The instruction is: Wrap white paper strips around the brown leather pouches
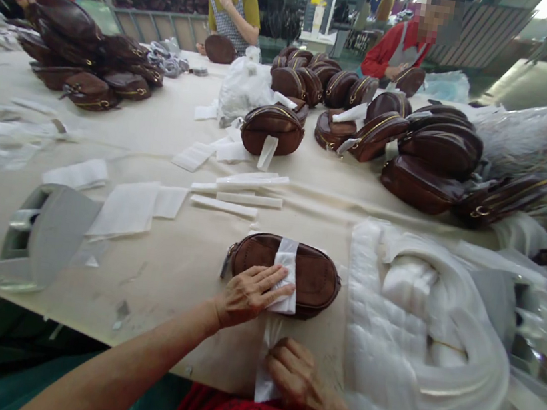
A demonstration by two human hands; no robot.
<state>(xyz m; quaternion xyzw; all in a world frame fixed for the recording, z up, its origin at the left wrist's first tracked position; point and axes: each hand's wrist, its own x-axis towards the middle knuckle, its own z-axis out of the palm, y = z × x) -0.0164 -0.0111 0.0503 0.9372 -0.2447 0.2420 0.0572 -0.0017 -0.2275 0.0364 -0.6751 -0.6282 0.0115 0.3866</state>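
A small oval brown leather bag (247,252) with a zipper lies on the table in front of me. Across its middle runs a folded white wrapping strip (288,261), whose lower end trails off the bag towards my body. My left hand (252,293) rests flat on the bag, fingers stretched out over the strip and pressing it down. Closer to me, my right hand (298,376) has its fingers curled at the strip's hanging end; the fingertips are partly hidden.
Rolled, translucent plastic sleeves (379,353) lie on the right. A grey tape dispenser (55,237) stands on the left. White paper pieces (126,209) are scattered beyond. More brown bags (273,131) are heaped further back, where a co-worker (236,8) handles one.
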